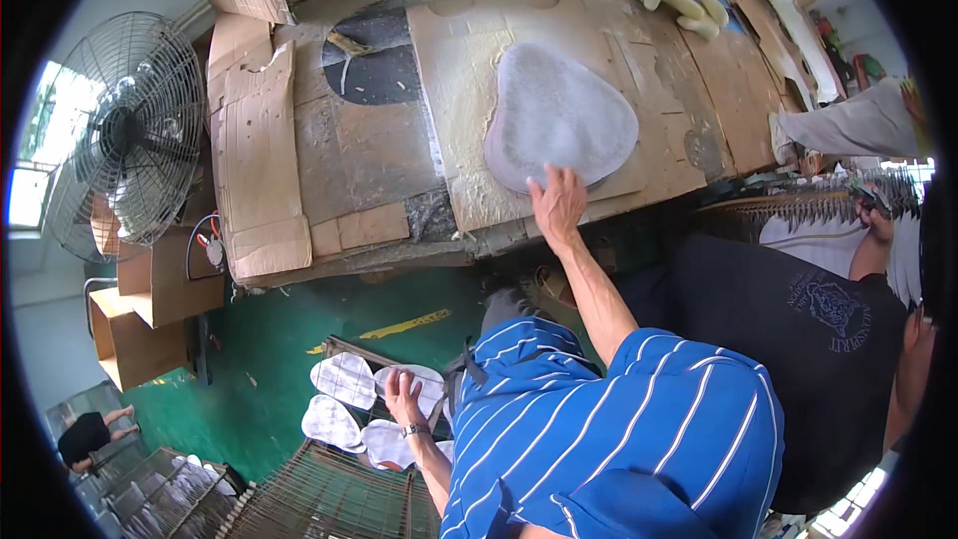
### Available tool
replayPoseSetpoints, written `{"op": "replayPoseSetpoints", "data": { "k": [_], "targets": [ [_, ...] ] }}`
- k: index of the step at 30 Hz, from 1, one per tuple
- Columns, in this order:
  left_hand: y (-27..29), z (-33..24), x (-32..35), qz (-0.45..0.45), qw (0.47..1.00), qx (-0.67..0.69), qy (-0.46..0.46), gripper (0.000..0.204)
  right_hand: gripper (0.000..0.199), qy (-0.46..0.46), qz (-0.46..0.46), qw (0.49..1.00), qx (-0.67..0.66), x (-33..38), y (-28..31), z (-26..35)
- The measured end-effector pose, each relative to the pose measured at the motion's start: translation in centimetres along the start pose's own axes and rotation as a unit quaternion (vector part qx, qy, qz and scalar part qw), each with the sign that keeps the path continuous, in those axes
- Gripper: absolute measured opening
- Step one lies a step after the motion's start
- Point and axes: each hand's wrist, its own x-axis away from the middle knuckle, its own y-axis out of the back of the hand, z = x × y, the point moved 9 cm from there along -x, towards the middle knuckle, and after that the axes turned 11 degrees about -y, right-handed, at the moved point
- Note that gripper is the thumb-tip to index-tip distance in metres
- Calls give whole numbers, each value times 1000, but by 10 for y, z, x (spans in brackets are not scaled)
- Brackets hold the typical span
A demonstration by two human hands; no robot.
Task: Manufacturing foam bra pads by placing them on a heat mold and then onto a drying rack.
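Workshop (glue-caked cardboard workbench [379,140])

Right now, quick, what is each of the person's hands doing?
Left hand: open, fingers resting on the white quilted pear-shaped pads, gripping nothing.
Right hand: open, flat on the edge of the grey pear-shaped foam sheet.

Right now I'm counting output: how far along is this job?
Done: several white cut pieces lie stacked low on the left. In hand: the right hand presses the grey pear-shaped sheet on the bench; the left hand rests on the stack. What's left can't be told.
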Motion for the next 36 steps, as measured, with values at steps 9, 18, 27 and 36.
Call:
{"op": "replayPoseSetpoints", "data": {
  "k": [9, 18, 27, 36],
  "targets": [
    [-51, 6, 2, 72, 997, -31, 15, 47, 18, 24, 51, 995, 84, -56, -9, -15],
    [-195, -127, -5, 285, 938, 198, 14, 51, 20, 235, 218, 947, -5, 24, 42, 177],
    [-84, -45, -6, 0, 849, 528, 28, 43, 27, 350, 513, 783, 42, 287, -16, 248],
    [129, 126, 59, -379, 721, 568, -116, 33, 38, 526, 599, 597, 90, 563, -106, 221]
  ]
}}
